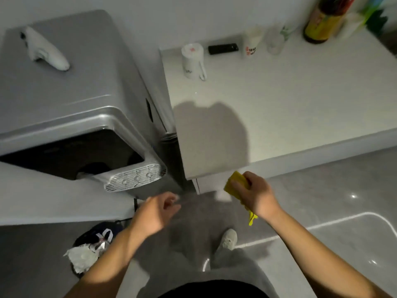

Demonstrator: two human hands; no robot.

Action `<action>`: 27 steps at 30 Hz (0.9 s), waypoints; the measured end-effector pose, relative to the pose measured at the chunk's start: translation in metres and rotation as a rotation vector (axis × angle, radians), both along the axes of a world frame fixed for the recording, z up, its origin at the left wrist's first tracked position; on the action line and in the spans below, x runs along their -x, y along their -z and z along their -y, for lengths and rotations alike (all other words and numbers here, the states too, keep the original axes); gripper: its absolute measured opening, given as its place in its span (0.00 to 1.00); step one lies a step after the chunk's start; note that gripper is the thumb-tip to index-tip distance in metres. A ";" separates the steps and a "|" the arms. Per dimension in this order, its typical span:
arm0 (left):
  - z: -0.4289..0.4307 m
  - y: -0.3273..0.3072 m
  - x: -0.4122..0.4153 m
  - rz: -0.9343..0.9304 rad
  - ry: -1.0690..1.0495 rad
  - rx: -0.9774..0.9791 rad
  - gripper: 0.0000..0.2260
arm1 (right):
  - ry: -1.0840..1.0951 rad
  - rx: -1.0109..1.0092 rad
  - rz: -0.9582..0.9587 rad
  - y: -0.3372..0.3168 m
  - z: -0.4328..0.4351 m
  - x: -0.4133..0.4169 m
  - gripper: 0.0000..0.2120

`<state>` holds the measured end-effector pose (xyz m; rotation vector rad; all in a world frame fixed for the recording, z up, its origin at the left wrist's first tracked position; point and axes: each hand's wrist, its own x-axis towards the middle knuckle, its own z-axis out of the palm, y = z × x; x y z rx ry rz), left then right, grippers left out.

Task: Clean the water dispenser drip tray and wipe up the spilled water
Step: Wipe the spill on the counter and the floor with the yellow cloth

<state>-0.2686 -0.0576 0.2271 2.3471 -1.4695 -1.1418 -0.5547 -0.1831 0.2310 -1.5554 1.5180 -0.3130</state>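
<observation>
drip tray point(135, 178) sits at the dispenser's point(64, 93) front lip, just left of the counter's point(279, 104) near-left corner, long side running left-right | left hand point(154, 214) empty, fingers loose, just below it so it's the closer one imo | right hand point(255, 195) squeezing the yellow cloth point(235, 182), off to the right by the counter's near edge

Glossy floor tiles point(322, 201), satin silver dispenser point(64, 100), yellow cloth point(236, 183).

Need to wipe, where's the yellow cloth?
Head view, right of centre: the right hand grips the yellow cloth just off the near corner of the white counter.
</observation>
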 end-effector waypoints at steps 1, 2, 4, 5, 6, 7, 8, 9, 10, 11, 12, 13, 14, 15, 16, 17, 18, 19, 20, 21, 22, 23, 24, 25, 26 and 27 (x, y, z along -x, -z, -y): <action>0.023 -0.007 0.003 0.015 0.000 0.043 0.16 | -0.016 0.033 -0.010 -0.003 0.024 0.002 0.20; 0.045 -0.012 0.006 0.022 0.004 0.080 0.16 | -0.036 0.068 -0.021 -0.006 0.047 0.003 0.19; 0.086 -0.018 0.010 0.049 0.020 0.126 0.15 | -0.072 0.131 -0.048 -0.012 0.088 0.005 0.19; 0.105 -0.020 0.011 0.064 0.023 0.133 0.18 | -0.088 0.156 -0.067 -0.013 0.108 0.005 0.18; 0.124 -0.020 0.011 0.071 0.018 0.133 0.21 | -0.100 0.173 -0.087 -0.015 0.127 0.005 0.18; 0.142 -0.019 0.010 0.072 0.014 0.136 0.23 | -0.109 0.183 -0.108 -0.016 0.144 0.003 0.17; 0.159 -0.016 0.008 0.069 0.019 0.145 0.25 | -0.112 0.188 -0.129 -0.017 0.160 0.000 0.15; 0.175 -0.012 0.007 0.067 0.034 0.155 0.27 | -0.113 0.192 -0.150 -0.017 0.175 -0.003 0.14; 0.190 -0.007 0.007 0.073 0.059 0.166 0.29 | -0.114 0.199 -0.173 -0.018 0.188 -0.006 0.13; 0.205 -0.002 0.006 0.093 0.093 0.172 0.30 | -0.121 0.210 -0.199 -0.018 0.200 -0.008 0.13; 0.219 0.004 0.004 0.115 0.133 0.171 0.31 | -0.130 0.214 -0.235 -0.018 0.210 -0.009 0.13; 0.230 0.011 0.002 0.127 0.170 0.169 0.33 | -0.134 0.220 -0.274 -0.017 0.219 -0.009 0.12; 0.239 0.017 0.000 0.139 0.204 0.168 0.34 | -0.135 0.223 -0.314 -0.018 0.227 -0.011 0.12; 0.247 0.023 -0.002 0.159 0.243 0.162 0.36 | -0.133 0.231 -0.343 -0.017 0.234 -0.011 0.12; 0.255 0.028 -0.004 0.176 0.280 0.152 0.38 | -0.126 0.231 -0.361 -0.017 0.241 -0.012 0.12; 0.261 0.033 -0.005 0.187 0.308 0.138 0.40 | -0.126 0.239 -0.380 -0.015 0.247 -0.013 0.13; 0.266 0.037 -0.006 0.196 0.322 0.126 0.42 | -0.141 0.244 -0.413 -0.013 0.253 -0.014 0.13; 0.270 0.041 -0.006 0.206 0.330 0.118 0.44 | -0.167 0.252 -0.461 -0.009 0.259 -0.016 0.14; 0.273 0.044 -0.006 0.218 0.339 0.104 0.45 | -0.190 0.251 -0.526 -0.006 0.265 -0.017 0.15; 0.275 0.047 -0.006 0.227 0.349 0.090 0.46 | -0.202 0.257 -0.596 -0.002 0.270 -0.017 0.16; 0.277 0.049 -0.006 0.235 0.352 0.079 0.46 | -0.197 0.268 -0.648 0.001 0.273 -0.017 0.16; 0.277 0.050 -0.006 0.242 0.351 0.065 0.46 | -0.188 0.294 -0.666 0.006 0.275 -0.016 0.17; 0.277 0.050 -0.006 0.248 0.343 0.056 0.47 | -0.178 0.315 -0.657 0.010 0.275 -0.015 0.18; 0.277 0.052 -0.005 0.245 0.335 0.046 0.47 | -0.174 0.327 -0.633 0.015 0.276 -0.013 0.18; 0.277 0.052 -0.004 0.235 0.324 0.038 0.47 | -0.176 0.300 -0.606 0.017 0.276 -0.013 0.17; 0.278 0.053 -0.002 0.228 0.310 0.036 0.47 | -0.176 0.266 -0.577 0.020 0.278 -0.013 0.15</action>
